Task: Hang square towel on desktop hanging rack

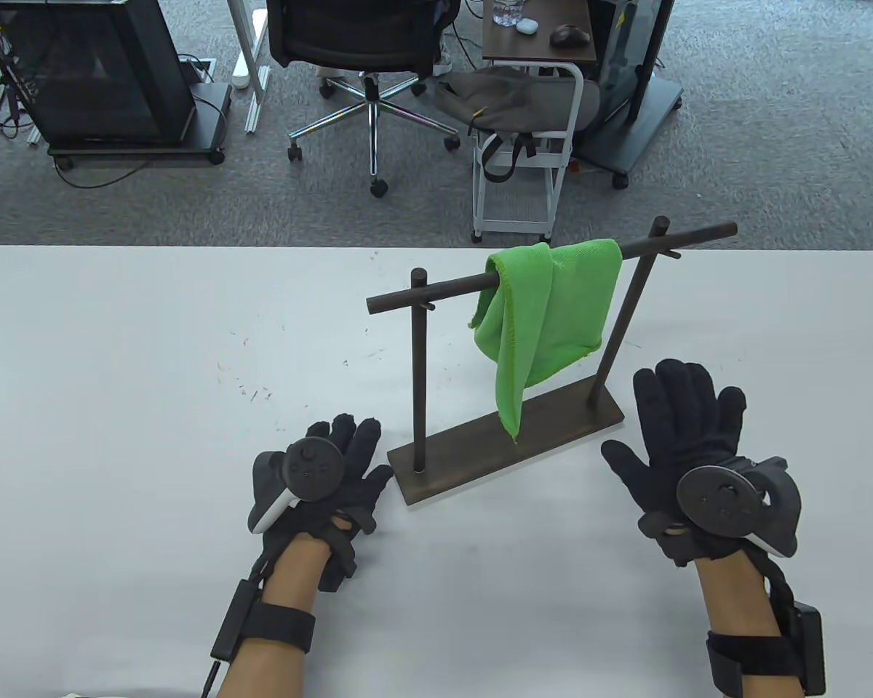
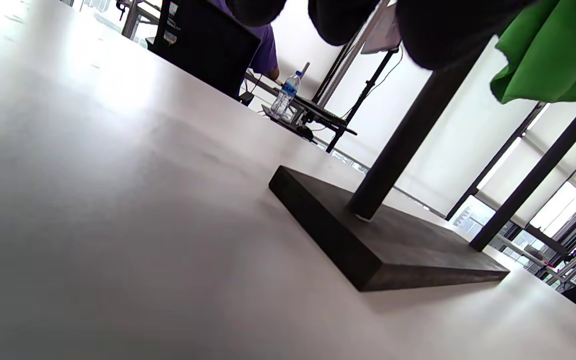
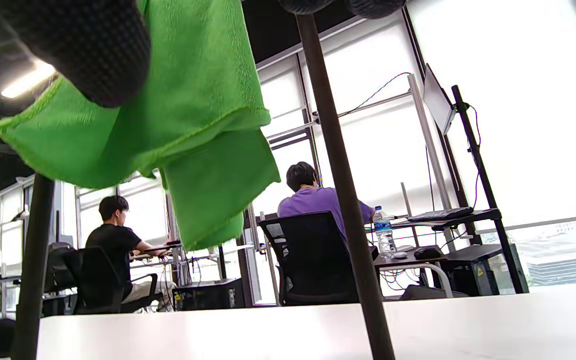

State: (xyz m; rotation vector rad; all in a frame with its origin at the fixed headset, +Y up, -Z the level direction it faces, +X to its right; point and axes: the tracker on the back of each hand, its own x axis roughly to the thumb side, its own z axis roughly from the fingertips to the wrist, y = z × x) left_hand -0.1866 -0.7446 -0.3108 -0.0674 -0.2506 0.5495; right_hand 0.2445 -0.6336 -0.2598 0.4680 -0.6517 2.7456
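A green square towel (image 1: pixel 545 320) hangs draped over the crossbar of a dark wooden desktop rack (image 1: pixel 509 454) in the middle of the white table (image 1: pixel 116 436). Its lower corner hangs just above the rack's base. My left hand (image 1: pixel 335 472) rests flat on the table left of the base, holding nothing. My right hand (image 1: pixel 687 436) lies open with fingers spread, right of the base, holding nothing. The towel shows in the left wrist view (image 2: pixel 548 50) and the right wrist view (image 3: pixel 188 125). The rack's base shows in the left wrist view (image 2: pixel 383 245).
Beyond the table's far edge stand an office chair (image 1: pixel 356 43), a white rolling cart (image 1: pixel 531 145) and a dark cabinet on wheels (image 1: pixel 109 73). Small specks lie on the table left of the rack (image 1: pixel 254 385).
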